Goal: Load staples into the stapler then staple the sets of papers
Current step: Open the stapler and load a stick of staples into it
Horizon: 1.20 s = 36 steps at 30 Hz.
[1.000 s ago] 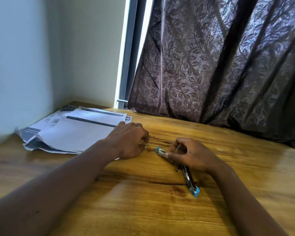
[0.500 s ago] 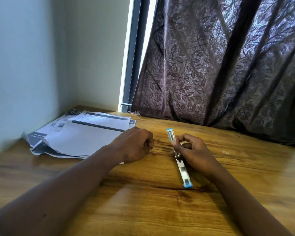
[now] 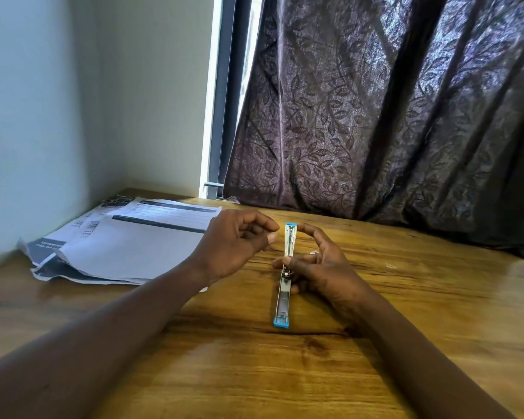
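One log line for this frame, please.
stage: staple loading | stapler: opened straight | right hand: grips its middle | left hand: fingertips pinched beside far half, contents unclear | papers: piled at left

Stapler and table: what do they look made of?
The stapler: silvery, shiny channels, likely metal; its blue end caps look like plastic. The table: wood or wood-look laminate, semi-gloss; grain lines and a dark knot show, but the look cannot settle which.
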Motion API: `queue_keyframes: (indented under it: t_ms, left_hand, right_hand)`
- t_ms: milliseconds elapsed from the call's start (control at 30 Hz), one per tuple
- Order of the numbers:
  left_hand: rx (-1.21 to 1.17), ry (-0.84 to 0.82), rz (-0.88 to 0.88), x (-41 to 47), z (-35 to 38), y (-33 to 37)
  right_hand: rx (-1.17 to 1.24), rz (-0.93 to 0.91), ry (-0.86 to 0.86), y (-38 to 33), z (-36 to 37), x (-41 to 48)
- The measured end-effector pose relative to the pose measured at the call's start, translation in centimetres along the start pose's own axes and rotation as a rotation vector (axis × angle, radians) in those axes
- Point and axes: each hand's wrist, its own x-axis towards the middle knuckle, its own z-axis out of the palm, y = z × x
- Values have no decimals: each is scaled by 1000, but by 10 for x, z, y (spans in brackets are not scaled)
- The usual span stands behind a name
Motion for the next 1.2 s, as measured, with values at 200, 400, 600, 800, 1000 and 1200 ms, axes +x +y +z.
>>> queue_keyframes:
  t_ms: [200,400,600,800,1000,1200]
  left_hand:
    - [77,-30,54,-1,2,1]
    - [80,-46,97,-3,1,5]
    - [170,-33,108,-5,6,4]
    - [245,-29,136,-6,5,3]
    - [205,-57,97,-7,6,4]
    - [231,-79,77,-7,6,4]
  right_hand:
    - [64,11,-71,-2,5,-2]
    - [83,7,-121,2,6,0]
    - [125,31,-124,0,7,1]
    - [149,40,-124,2,7,1]
    - [162,38,-147,2,7,1]
    - [172,37,-156,2,6,1]
